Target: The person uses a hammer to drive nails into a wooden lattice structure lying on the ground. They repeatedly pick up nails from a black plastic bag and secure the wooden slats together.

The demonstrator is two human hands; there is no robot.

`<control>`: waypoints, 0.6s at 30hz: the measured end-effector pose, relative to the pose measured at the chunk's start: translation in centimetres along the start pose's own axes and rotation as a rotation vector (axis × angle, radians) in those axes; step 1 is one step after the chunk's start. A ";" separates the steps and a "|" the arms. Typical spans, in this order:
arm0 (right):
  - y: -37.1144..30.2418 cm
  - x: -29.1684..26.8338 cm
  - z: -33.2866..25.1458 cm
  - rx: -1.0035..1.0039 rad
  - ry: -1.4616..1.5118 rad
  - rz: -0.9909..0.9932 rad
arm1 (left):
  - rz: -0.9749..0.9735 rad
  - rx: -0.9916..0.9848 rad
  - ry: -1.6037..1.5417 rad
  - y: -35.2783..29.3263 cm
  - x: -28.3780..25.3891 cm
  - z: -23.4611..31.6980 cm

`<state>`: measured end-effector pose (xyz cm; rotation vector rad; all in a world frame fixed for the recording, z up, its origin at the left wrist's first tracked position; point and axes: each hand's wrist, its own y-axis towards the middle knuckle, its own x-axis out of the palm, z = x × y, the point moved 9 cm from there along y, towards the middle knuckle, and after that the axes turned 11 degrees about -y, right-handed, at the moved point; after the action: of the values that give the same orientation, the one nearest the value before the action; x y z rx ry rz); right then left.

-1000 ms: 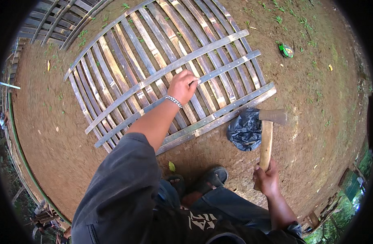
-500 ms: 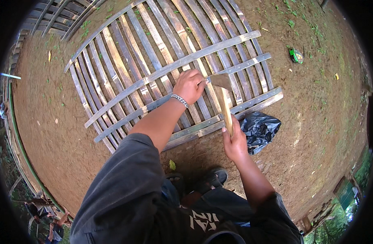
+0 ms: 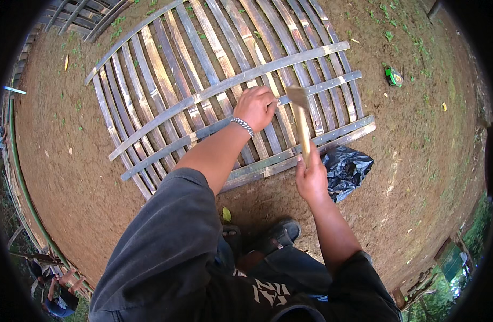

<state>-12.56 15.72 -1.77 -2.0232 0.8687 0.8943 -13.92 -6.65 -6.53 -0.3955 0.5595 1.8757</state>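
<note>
A panel of split-bamboo slats (image 3: 219,51) lies on the ground before me, with cross strips laid over it. My left hand (image 3: 254,110) rests at a middle cross strip (image 3: 321,87), its fingers pinched together; what they hold is too small to make out. In my right hand (image 3: 312,177) is the wooden handle of a hatchet (image 3: 302,126), gripped at its lower end. The hatchet's dark, wide metal head is slightly blurred and sits just right of my left fingertips, above the strip.
A black plastic bag (image 3: 346,172) lies by the panel's near right corner. On the bare soil to the right is a green tape measure (image 3: 393,77). Another slatted panel (image 3: 77,16) stands at the far left. A person (image 3: 61,292) is at the lower left edge.
The hatchet's head has shifted slightly up and to the right, away from my left fingers. My left hand stays pinched at the same cross strip.
</note>
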 end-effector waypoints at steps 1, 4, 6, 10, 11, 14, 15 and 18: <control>0.0 0.8 0.6 0.026 -0.037 -0.078 | -0.008 0.000 0.010 0.1 0.1 0.1; 0.0 0.7 0.6 0.012 -0.040 -0.058 | -0.019 0.005 0.027 0.1 0.1 0.2; -0.2 -0.8 -0.4 -0.046 0.015 0.073 | -0.007 0.016 0.022 0.1 0.0 0.2; 0.0 0.0 0.0 -0.060 -0.042 0.042 | -0.004 0.023 0.000 0.2 0.1 0.3; 0.1 -0.1 0.0 -0.046 -0.037 0.044 | -0.004 0.029 0.010 0.1 0.0 0.3; 0.0 -0.3 0.3 -0.004 -0.019 0.043 | -0.004 0.031 0.028 0.0 0.0 0.4; 0.0 -1.2 -0.4 -0.077 -0.008 0.136 | -0.005 0.027 0.033 0.0 0.0 0.4; -0.7 -0.5 0.0 -0.129 0.041 0.213 | -0.009 0.015 -0.004 0.2 0.2 0.2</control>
<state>-12.29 16.22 -1.18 -2.0928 1.0897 1.0520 -14.17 -6.43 -6.45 -0.3837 0.5675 1.8623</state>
